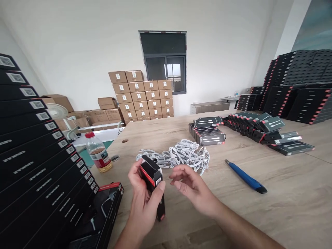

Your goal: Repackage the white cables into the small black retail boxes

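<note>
My left hand (145, 204) is wrapped round a small black and red box (153, 174), held upright with its top end open and a flap raised. Just right of the box is my right hand (192, 188), its fingers curved and apart, holding nothing. Behind both hands a heap of coiled white cables (184, 154) lies on the wooden table (285, 186). What is inside the box cannot be made out.
A tall stack of black boxes (38, 155) rises at the left beside a bottle with a red cap (98, 155). To the right lie a blue-handled tool (245, 176) and small packed boxes (211, 138). Brown cartons (140, 97) stand behind the table.
</note>
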Tool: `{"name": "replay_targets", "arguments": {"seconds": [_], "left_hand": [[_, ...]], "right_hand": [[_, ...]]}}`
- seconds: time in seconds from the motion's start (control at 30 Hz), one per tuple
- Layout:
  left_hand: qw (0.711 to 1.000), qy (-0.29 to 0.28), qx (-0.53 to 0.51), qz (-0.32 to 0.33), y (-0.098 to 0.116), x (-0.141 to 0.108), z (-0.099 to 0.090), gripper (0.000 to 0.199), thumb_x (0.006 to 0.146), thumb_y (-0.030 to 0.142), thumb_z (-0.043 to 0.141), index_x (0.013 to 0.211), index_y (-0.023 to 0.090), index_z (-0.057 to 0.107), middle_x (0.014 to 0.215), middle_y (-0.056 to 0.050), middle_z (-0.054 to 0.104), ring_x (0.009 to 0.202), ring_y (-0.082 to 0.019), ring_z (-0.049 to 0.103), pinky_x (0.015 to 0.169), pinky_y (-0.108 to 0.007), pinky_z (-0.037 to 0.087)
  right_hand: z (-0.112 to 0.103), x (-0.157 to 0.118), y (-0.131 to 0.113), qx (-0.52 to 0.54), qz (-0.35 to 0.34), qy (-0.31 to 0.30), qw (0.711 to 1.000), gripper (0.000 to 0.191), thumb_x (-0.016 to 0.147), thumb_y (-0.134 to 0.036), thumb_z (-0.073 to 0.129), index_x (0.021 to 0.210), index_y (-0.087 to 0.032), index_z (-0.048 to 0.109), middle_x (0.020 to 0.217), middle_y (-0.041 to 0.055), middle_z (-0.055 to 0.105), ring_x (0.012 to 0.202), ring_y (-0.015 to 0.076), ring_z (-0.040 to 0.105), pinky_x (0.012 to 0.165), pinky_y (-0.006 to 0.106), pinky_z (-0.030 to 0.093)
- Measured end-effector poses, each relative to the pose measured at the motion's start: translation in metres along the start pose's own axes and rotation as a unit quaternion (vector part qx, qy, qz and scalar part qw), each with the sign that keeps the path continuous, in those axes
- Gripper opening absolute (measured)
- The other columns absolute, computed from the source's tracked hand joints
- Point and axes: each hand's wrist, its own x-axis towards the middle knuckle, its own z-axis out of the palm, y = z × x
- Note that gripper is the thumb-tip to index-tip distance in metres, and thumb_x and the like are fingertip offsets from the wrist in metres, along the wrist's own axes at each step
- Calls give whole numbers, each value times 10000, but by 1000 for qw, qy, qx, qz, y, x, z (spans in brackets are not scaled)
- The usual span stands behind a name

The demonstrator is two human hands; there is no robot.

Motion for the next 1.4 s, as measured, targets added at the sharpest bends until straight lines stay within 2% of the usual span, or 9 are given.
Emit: {"name": "replay_targets", "arguments": {"seconds": [0.17,0.37,0.5,0.63,0.77,0.87,1.07,1.23,1.4], "left_hand": [[993,28,-114,-26,5,-6,16,709,861,362,707,1424,347,277,1447,-93,444,1311,-272,503,1069,-441,437],[993,17,-119,-16,5,-10,22,645,808,302,788,1335,320,417,1313,-58,553,1175,-213,590,981,-326,481],[992,13,-123,9,6,-8,16,365,933,328,644,1267,308,498,1287,-40,561,1172,-176,580,987,-281,462],[996,25,-82,26,8,-5,10,107,1002,293,526,1087,280,590,1268,-25,567,1263,-157,530,1040,-252,408],[998,-9,-40,53,7,-5,4,131,992,245,543,1094,286,614,1350,-34,555,1314,-179,516,1091,-307,399],[996,-27,-26,81,8,-6,2,145,983,189,548,1057,278,636,1387,-41,565,1329,-193,531,1113,-341,414],[990,13,-115,80,17,-8,4,322,944,130,591,1194,321,521,1253,-30,675,1204,-167,650,1006,-298,539],[989,-50,-11,136,21,-6,-8,356,937,130,578,1232,321,633,1243,-35,647,1182,-164,632,1019,-273,512],[982,-85,-7,171,28,-4,-16,281,917,115,599,1104,305,686,1153,-17,656,1103,-150,640,968,-256,517]], "right_hand": [[8,-12,-5,-144,-121,18,982,507,879,-233,671,1330,-301,448,1280,85,622,1108,230,625,904,381,528],[8,-12,-7,-238,-236,65,940,544,802,-112,665,1267,-297,450,1274,68,620,945,175,637,834,311,550],[7,-12,-10,-283,-256,70,922,565,822,-100,644,1320,-282,450,1159,52,647,889,164,640,830,293,555],[0,-8,-13,-295,-275,74,912,525,879,-83,564,1356,-282,471,1197,61,644,1058,195,638,936,314,531],[-8,-4,-15,-279,-272,92,916,388,934,-123,561,1283,-292,541,1141,45,662,1039,187,648,919,299,533],[-9,-6,-12,-268,-268,100,920,310,953,-149,569,1229,-290,563,1214,66,646,1185,219,610,1005,344,501],[-2,-15,-4,-171,-227,110,952,272,979,-165,548,1203,-296,468,1300,91,625,1213,220,623,994,366,528],[-3,-16,-14,-231,-256,84,935,445,964,-166,561,1383,-284,468,1273,99,645,1177,227,633,994,361,524],[-5,-16,-27,-246,-285,66,924,244,954,-158,567,1165,-266,625,1158,77,668,1094,221,649,921,346,536]]}}
